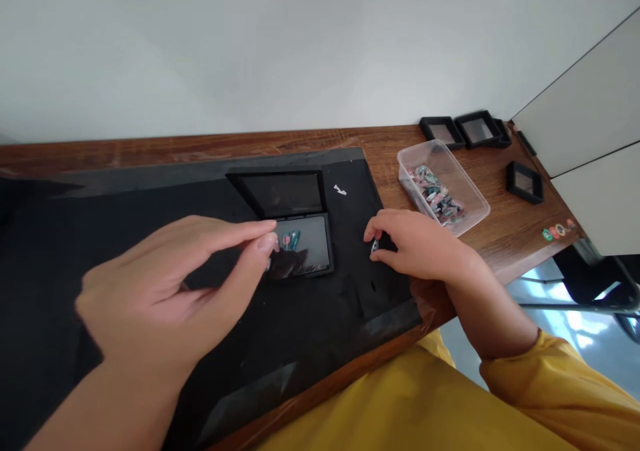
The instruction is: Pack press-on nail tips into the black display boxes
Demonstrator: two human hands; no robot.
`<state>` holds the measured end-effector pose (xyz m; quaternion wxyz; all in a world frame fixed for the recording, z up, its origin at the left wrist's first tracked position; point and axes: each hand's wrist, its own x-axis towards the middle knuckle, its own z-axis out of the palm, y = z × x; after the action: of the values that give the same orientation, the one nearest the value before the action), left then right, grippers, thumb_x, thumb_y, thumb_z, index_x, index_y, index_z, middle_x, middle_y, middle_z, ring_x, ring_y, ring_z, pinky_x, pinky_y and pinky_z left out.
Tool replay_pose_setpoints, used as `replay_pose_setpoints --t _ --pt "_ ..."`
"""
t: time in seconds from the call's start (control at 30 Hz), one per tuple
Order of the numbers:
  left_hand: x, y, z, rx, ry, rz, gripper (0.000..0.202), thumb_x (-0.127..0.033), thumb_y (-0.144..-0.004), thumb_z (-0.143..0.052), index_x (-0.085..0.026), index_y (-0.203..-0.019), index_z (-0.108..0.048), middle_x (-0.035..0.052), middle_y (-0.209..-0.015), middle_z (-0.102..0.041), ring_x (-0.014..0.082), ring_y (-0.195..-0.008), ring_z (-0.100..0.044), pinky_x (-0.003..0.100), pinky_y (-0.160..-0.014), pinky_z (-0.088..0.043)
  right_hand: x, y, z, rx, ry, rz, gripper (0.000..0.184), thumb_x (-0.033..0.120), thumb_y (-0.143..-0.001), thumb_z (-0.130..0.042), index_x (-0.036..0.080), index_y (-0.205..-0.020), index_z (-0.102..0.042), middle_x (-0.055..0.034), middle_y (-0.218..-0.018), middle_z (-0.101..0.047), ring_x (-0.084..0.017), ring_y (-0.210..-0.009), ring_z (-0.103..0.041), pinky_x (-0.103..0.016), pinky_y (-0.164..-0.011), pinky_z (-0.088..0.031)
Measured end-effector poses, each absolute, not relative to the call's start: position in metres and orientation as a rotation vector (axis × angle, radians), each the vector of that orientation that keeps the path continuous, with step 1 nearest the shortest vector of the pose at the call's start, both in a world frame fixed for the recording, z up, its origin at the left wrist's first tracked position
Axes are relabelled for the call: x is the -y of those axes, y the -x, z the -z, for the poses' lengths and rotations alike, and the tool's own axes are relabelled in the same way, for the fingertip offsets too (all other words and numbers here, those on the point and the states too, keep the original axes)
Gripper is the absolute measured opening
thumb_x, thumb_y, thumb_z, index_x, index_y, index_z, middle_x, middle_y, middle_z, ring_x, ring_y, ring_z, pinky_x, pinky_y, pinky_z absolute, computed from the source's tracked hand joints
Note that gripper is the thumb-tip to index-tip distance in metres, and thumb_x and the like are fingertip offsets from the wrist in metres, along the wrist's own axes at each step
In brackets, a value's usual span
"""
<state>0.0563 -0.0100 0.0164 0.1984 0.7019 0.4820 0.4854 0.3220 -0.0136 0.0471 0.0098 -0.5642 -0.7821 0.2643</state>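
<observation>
An open black display case (328, 244) lies on the dark mat, its windowed lid (283, 194) tilted up at the back. Inside are a few small glossy pieces (291, 240) in teal and pink, shaped like press-on nails. My left hand (170, 288) is over the case's left side, thumb and forefinger pinched; a tiny pale piece shows at the fingertips, too small to name. To the right of the case, my right hand (415, 243) is low at the mat, with a small shiny press-on nail (375, 246) between its thumb and fingers.
A clear plastic tub (473, 201) full of similar colourful pieces stands beyond my right hand. Several black cases, including a small one (525, 182), lie at the back right. A white scrap (340, 190) is on the mat (300, 331). The wall rises behind the wooden table.
</observation>
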Motion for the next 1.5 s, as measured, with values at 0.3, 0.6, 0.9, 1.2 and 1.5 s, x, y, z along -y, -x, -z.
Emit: replay_pose_setpoints --t 0.3,0.6,0.9,1.2,1.5 --pt "0.011 -0.054 -0.017 -1.352 -2.082 -1.299 0.013 -0.026 -0.084 -0.074 -0.03 -0.095 -0.082 -0.0001 -0.087 -0.079 0.0186 -0.077 -0.07 0.035 -0.075 -0.054 0.015 -0.323 -0.049 2.475 1.729 -0.802 0.037 0.01 -0.082 -0.075 0.018 -0.117 -0.065 -0.0058 -0.108 -0.07 -0.023 -0.102 -0.066 -0.033 -0.088 -0.045" --pt "0.01 -0.056 -0.018 -1.307 -2.129 -1.264 0.013 -0.024 -0.085 -0.074 -0.032 -0.093 -0.081 -0.0012 -0.088 -0.08 0.0203 -0.078 -0.072 0.038 -0.076 -0.055 0.016 -0.32 -0.051 2.509 1.686 -0.722 0.027 0.016 -0.087 -0.064 0.018 -0.114 -0.066 -0.0071 -0.108 -0.072 -0.022 -0.096 -0.066 -0.031 -0.082 -0.045" --pt "0.012 -0.059 -0.025 -1.253 -2.144 -1.307 0.013 -0.023 -0.084 -0.073 -0.033 -0.088 -0.08 -0.0016 -0.086 -0.081 0.0217 -0.078 -0.073 0.041 -0.076 -0.058 0.01 -0.326 -0.051 2.374 1.73 -0.621 0.021 0.009 -0.092 -0.059 0.019 -0.101 -0.076 -0.0041 -0.094 -0.078 -0.017 -0.08 -0.067 -0.03 -0.073 -0.042" --pt "0.015 -0.067 -0.017 -1.114 -2.262 -1.294 0.015 -0.02 -0.086 -0.074 -0.031 -0.096 -0.078 -0.0019 -0.085 -0.081 0.018 -0.076 -0.075 0.034 -0.072 -0.06 0.015 -0.309 -0.042 1.809 1.173 -1.064 0.011 0.019 -0.098 -0.065 0.015 -0.103 -0.073 -0.0038 -0.098 -0.079 -0.01 -0.08 -0.071 -0.02 -0.067 -0.054" --pt "0.019 -0.081 -0.025 -0.959 -1.995 -1.19 0.012 -0.022 -0.087 -0.07 -0.029 -0.081 -0.077 -0.0035 -0.077 -0.081 0.017 -0.068 -0.076 0.028 -0.063 -0.062 0.024 -0.294 -0.035 1.577 0.952 -1.419 0.018 0.03 -0.098 -0.069 0.016 -0.109 -0.069 -0.0066 -0.101 -0.081 -0.011 -0.081 -0.075 -0.02 -0.066 -0.06"
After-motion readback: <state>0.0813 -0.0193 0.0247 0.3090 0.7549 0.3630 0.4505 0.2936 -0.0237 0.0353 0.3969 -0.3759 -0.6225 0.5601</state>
